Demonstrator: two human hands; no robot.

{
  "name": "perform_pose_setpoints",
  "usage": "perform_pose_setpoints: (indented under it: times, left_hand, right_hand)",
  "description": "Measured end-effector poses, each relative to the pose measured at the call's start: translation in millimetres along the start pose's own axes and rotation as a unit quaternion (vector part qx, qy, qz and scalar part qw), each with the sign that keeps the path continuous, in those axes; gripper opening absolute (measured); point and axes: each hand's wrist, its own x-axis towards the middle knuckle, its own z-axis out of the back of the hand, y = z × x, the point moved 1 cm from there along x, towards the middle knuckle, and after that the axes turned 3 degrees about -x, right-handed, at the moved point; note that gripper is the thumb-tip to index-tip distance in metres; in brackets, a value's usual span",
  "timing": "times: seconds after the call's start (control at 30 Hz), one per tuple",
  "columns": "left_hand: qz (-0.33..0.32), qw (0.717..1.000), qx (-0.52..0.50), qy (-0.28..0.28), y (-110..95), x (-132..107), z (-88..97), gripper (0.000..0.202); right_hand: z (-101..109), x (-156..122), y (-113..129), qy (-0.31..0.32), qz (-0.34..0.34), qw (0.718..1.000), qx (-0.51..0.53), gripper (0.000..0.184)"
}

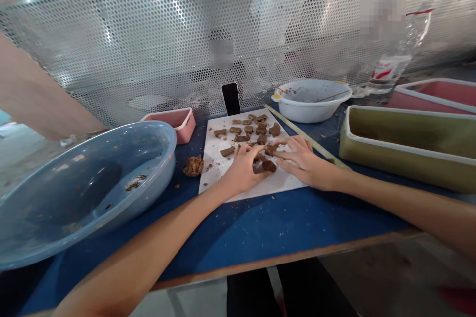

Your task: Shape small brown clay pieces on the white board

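On a white board [219, 172] lie several small brown, clay-like pieces [249, 130], some blocky and some irregular. My left hand [243, 169] curls at the board's near half, thumb and fingers around a brown clay-like piece [268, 166] with a dark rounded end. Part of that piece is hidden by the fingers. My right hand [307, 164] reaches in from the right with its fingers stretched out and apart. Its fingertips are at another brown piece [270, 149], apparently touching it. A short piece [227, 151] lies just left of my left hand.
A crumbly brown lump [193, 166] sits left of the board. Around it stand a large blue basin [163, 158], pink box [186, 129], phone [231, 99], white basin [308, 109], olive trough [401, 153] and plastic bottle [390, 67]. A yellowish strip [297, 131] borders the board; perforated metal rises behind.
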Motion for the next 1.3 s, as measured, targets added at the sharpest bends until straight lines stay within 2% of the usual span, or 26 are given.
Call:
perform_pose_setpoints:
  times: [0.1, 0.27, 0.47, 0.6, 0.73, 0.9, 1.1, 1.3]
  left_hand:
    - [-0.002, 1.000, 0.002, -0.002, -0.6, -0.4, -0.3, 0.075]
    - [-0.006, 1.000, 0.010, 0.000, -2.0, 0.1, -0.5, 0.073]
    - [-0.013, 1.000, 0.004, 0.013, -2.6, 0.1, 0.5, 0.069]
    - [-0.016, 1.000, 0.005, 0.015, -3.5, 0.2, 1.4, 0.071]
    - [-0.005, 1.000, 0.000, 0.016, -3.4, 0.5, 1.8, 0.070]
    - [-0.003, 1.000, 0.000, 0.012, -2.6, 0.6, 1.5, 0.071]
    - [-0.008, 1.000, 0.004, 0.016, -2.7, 0.1, 2.2, 0.071]
    - [-0.016, 1.000, 0.004, 0.013, -4.7, 0.7, 3.7, 0.070]
  right_hand:
    - [0.7, -9.1, 15.1, 0.049, -0.024, 0.999, 0.000, 0.047]
    - [1.3, -19.8, 25.3, 0.003, -0.037, 0.999, -0.029, 0.045]
    - [-2.6, -22.7, 24.8, -0.023, 0.018, 0.998, -0.051, 0.039]
    - [-5.6, -23.7, 25.0, -0.044, -0.007, 0.997, -0.064, 0.043]
    - [-12.6, -27.9, 25.2, -0.016, -0.009, 0.998, -0.062, 0.047]
    - [-9.7, -36.4, 33.4, 0.009, -0.022, 0.998, -0.059, 0.046]
    - [-23.7, -30.8, 26.4, 0.014, -0.050, 0.998, -0.042, 0.062]
    - [-12.3, -35.9, 37.3, -0.001, -0.031, 0.998, -0.050, 0.051]
